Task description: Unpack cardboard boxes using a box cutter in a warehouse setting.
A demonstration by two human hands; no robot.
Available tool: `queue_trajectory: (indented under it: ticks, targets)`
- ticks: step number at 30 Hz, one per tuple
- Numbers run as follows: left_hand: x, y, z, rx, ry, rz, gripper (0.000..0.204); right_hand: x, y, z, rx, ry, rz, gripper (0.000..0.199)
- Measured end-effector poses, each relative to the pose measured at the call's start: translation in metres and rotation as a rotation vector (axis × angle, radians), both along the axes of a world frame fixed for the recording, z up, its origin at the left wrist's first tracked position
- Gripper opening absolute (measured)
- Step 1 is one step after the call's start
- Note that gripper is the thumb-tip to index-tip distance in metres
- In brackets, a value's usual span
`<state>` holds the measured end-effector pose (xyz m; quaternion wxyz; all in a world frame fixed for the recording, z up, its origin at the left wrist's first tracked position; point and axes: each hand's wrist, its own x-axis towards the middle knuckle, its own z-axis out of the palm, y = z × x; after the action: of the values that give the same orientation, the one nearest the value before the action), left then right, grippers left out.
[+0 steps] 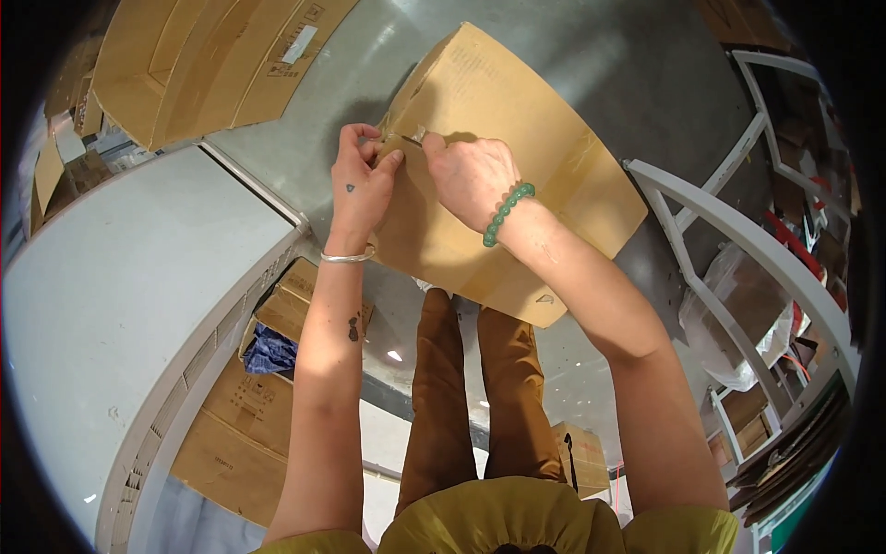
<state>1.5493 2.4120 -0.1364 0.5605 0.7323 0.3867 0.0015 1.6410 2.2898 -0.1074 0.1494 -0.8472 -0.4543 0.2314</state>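
A large brown cardboard box (563, 129) stands tilted in front of my legs, with clear tape across its side. My left hand (362, 180) is closed on the box's left edge, thumb on the near face and fingers curled over the edge. Closed in a fist, my right hand (472, 175) lies against the box face. A thin dark tip (412, 141) sticks out from it toward my left thumb; the rest of that tool is hidden in the fist. The tip meets the box close to its edge, beside a small scrap of tape (420, 132).
To the left is a white-topped table or cabinet (138, 268). An open carton (221, 65) stands at the far left. White metal frames (711, 198) and a clear plastic bag (738, 314) are on the right. More cartons (242, 429) lie below the table and behind my legs.
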Motion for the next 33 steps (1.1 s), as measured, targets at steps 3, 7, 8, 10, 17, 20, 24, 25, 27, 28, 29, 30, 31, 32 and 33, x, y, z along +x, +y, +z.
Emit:
queue_trajectory:
  ticks: [3,7,8,10,17,20,24,25,27,28,29,30,31,32,33]
  targets:
    - [0.003,0.0,-0.002,-0.021,-0.009,-0.016,0.028,0.001,-0.004,-0.001,-0.073,-0.023,0.03,0.013]
    - [0.009,-0.002,-0.004,-0.064,-0.045,-0.02,0.027,0.002,-0.014,-0.003,-0.085,-0.044,0.054,0.011]
    - [0.01,-0.002,-0.002,-0.069,-0.041,-0.026,0.027,0.001,-0.018,-0.004,-0.084,-0.043,0.038,0.01]
    - [0.016,-0.003,-0.003,-0.078,-0.007,-0.037,0.026,0.001,-0.027,-0.008,-0.086,-0.043,0.028,0.009]
    - [0.022,0.001,-0.009,-0.109,-0.029,-0.061,0.026,-0.004,-0.065,-0.025,-0.113,-0.055,0.001,0.008]
    - [0.027,-0.003,-0.005,-0.092,0.01,-0.085,0.026,-0.006,-0.076,-0.027,-0.143,-0.04,-0.011,0.007]
    - [0.027,0.002,-0.014,-0.119,-0.016,-0.091,0.028,-0.015,-0.099,-0.038,-0.17,-0.051,-0.02,0.006]
    - [0.027,0.003,-0.014,-0.127,-0.011,-0.1,0.028,-0.018,-0.109,-0.041,-0.195,-0.05,-0.02,0.006]
    - [0.028,0.004,-0.013,-0.188,-0.033,-0.103,0.028,-0.022,-0.125,-0.044,-0.225,-0.047,-0.028,0.006]
    - [0.026,0.007,-0.015,-0.206,-0.04,-0.105,0.028,-0.024,-0.131,-0.044,-0.244,-0.047,-0.022,0.006]
    - [0.026,0.008,-0.016,-0.211,-0.038,-0.112,0.028,-0.026,-0.138,-0.045,-0.264,-0.048,-0.016,0.006]
    - [0.028,0.009,-0.016,-0.196,-0.029,-0.114,0.028,-0.028,-0.146,-0.048,-0.27,-0.045,-0.024,0.006]
    - [0.028,0.01,-0.016,-0.182,-0.019,-0.116,0.028,-0.03,-0.155,-0.051,-0.284,-0.036,-0.024,0.006]
    - [0.028,0.011,-0.018,-0.21,-0.039,-0.132,0.027,-0.031,-0.161,-0.054,-0.298,-0.028,-0.023,0.006]
    - [0.027,0.011,-0.017,-0.217,-0.034,-0.141,0.027,-0.032,-0.164,-0.054,-0.304,-0.022,-0.032,0.006]
